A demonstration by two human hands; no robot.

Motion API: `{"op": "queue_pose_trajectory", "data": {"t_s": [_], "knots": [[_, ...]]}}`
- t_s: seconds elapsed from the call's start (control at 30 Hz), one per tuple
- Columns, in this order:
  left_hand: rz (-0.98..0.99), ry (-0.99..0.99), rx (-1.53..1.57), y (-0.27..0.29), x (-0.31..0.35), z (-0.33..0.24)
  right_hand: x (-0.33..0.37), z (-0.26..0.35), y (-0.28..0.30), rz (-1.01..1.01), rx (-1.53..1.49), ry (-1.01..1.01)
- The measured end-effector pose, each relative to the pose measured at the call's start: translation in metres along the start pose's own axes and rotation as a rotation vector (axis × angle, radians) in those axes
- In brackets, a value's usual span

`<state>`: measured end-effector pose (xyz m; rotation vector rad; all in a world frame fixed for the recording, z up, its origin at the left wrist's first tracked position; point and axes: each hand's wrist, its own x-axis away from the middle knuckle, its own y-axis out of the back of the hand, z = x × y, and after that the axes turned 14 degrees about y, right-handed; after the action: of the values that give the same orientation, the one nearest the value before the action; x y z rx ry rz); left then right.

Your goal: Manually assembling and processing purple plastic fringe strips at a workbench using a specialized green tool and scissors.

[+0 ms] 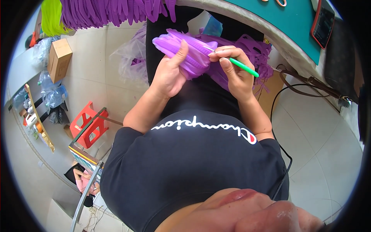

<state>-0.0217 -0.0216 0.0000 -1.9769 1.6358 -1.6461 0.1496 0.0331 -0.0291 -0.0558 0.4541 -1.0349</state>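
My left hand [172,71] is closed round a bundle of purple rubbery strips [176,44], its thumb pressed on top. The strips look soft, flat and ribbed. My right hand [237,73] pinches a slim tool with a green handle [244,67] and a thin metal tip. That tip lies against the right side of the bundle, where my right fingertips are close to the strips. What the tip does there is too small to tell. Below and behind my right hand, more purple pieces [261,56], some cut through with openings, lie over my lap.
Purple strips [112,11] and lime-green ones [53,19] hang at the far left. A table with a green mat [266,19] holds a phone [322,25]. A red stool [91,125] and a cardboard box [59,60] stand left. A black cable [273,108] runs at right. Another person [85,179] sits lower left.
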Motion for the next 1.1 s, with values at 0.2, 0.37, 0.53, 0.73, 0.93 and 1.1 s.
{"op": "queue_pose_trajectory", "data": {"t_s": [0.2,0.37,0.53,0.73,0.93,1.1], "knots": [[-0.066,-0.042,-0.169,-0.003,-0.002,0.003,0.001,-0.004,0.001,-0.030,-0.075,0.114],[-0.117,-0.078,-0.094,-0.006,-0.003,0.002,0.003,-0.003,0.003,-0.087,0.023,0.130],[-0.107,-0.101,-0.131,-0.004,-0.003,0.003,0.004,-0.004,0.002,-0.068,0.038,0.150],[-0.104,-0.136,-0.236,-0.003,0.001,0.001,-0.003,0.002,0.009,0.145,0.483,0.295],[0.263,0.237,-0.608,0.018,0.019,-0.021,-0.037,0.003,0.051,-0.301,0.644,0.538],[0.566,0.469,-0.884,0.047,0.021,-0.049,-0.076,0.048,0.119,-0.518,0.857,0.722]]}}
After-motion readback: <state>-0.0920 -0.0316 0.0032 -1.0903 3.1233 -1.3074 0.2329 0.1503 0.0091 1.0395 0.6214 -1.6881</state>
